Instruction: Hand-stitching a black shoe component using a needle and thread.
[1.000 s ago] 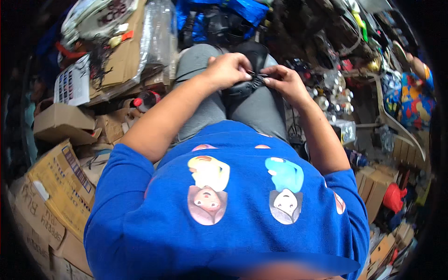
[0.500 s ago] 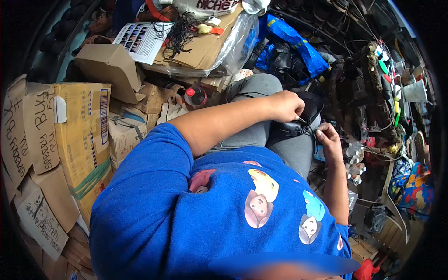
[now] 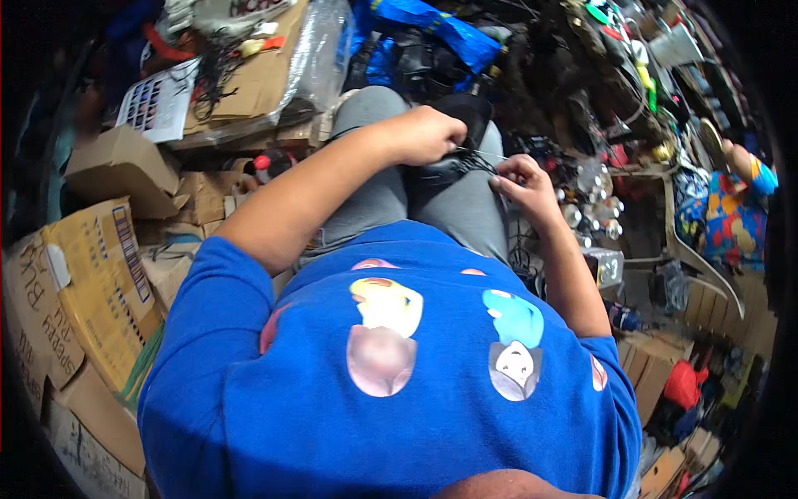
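A black shoe [image 3: 465,116] lies across my right thigh, with dark laces [image 3: 475,162] over its near part. My left hand [image 3: 428,135] is closed above the shoe and hides part of it. From its fingers a thin, pale, straight strand [image 3: 484,154] runs to my right hand; whether it is thread or a needle I cannot tell. My right hand [image 3: 528,185] is beside the shoe's right edge, thumb and forefinger brought together at the strand's other end. What exactly sits between those fingertips is too small to make out.
Cardboard boxes [image 3: 87,299] are stacked on my left. Ahead stand a plastic-wrapped cardboard surface [image 3: 266,87], a red-capped bottle [image 3: 268,166] and a blue bag [image 3: 440,29]. Small clear bottles [image 3: 594,208] cluster at my right. Another person's multicoloured clothing [image 3: 733,218] shows at the far right.
The view has shifted, so the surroundings appear further left and higher. Between my hands the pale strand now shows stretched, and my right hand has drawn slightly away from the laces.
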A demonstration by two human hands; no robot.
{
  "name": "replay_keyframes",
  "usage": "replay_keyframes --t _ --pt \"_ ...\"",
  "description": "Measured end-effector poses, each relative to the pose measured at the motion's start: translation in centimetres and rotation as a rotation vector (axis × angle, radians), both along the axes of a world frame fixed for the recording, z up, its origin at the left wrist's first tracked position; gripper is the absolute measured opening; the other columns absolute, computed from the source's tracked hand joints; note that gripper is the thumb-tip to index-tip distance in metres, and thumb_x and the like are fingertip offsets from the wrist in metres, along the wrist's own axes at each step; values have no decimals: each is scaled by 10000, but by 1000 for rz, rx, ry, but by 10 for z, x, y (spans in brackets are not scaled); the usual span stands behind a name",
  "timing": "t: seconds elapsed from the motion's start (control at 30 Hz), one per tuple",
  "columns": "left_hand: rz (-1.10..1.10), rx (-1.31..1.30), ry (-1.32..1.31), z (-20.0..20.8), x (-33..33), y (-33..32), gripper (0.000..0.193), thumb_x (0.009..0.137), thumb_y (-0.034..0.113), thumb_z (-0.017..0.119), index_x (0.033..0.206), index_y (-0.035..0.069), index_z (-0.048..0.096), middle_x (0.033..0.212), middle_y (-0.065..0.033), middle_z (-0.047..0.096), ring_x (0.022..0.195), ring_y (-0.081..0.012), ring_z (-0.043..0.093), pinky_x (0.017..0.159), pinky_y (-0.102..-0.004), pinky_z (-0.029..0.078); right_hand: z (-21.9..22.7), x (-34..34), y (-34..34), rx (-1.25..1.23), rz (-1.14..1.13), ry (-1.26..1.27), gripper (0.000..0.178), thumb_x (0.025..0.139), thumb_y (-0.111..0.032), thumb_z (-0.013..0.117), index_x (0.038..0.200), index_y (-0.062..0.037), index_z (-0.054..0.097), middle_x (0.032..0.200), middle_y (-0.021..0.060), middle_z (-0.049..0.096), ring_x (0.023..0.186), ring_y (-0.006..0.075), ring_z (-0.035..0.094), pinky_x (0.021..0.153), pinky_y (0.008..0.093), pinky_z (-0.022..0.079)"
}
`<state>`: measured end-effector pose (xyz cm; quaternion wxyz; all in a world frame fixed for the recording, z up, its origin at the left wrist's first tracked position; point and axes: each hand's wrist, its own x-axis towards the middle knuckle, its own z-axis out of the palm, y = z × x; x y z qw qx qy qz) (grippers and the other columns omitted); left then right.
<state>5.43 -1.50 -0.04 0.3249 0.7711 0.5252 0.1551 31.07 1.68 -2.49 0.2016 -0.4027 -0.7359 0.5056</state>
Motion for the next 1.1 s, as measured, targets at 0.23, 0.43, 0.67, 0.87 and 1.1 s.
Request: replay_keyframes --t 0.23,0.43,0.67,0.87,1.1 --pt "-1 -55 -53 8 -7 -9 142 859 130 563 969 52 608 880 -160 654 848 -301 632 738 -385 480 28 17 8 79 25 84 125 778 -130 714 790 -11 676 869 34 576 831 129 541 734 258 430" --pt "-8 -41 47 15 -2 -9 140 860 136 552 964 61 610 879 -171 649 836 -333 627 724 -399 483 30 -7 50 556 -59 -319 134 783 -151 683 864 -45 689 935 93 609 844 254 604 709 321 482" --pt "-59 118 70 3 -9 -10 99 843 136 533 897 60 566 799 -190 615 795 -387 595 680 -465 461 60 -36 15 887 390 -521 90 790 -217 622 839 -146 646 850 46 607 869 244 599 860 392 373" --pt "-99 291 170 3 -18 -18 100 809 110 535 898 79 568 764 -147 603 786 -351 602 682 -449 465 48 -55 24 906 546 -535 47 779 -108 532 813 -129 558 727 43 605 816 230 603 796 395 392" --pt "99 390 329 14 -99 -66 208 742 34 521 924 57 621 902 -140 637 879 -308 612 743 -410 471 21 14 44 826 384 -584 116 710 -53 609 808 -109 585 748 75 621 777 246 603 825 374 429"
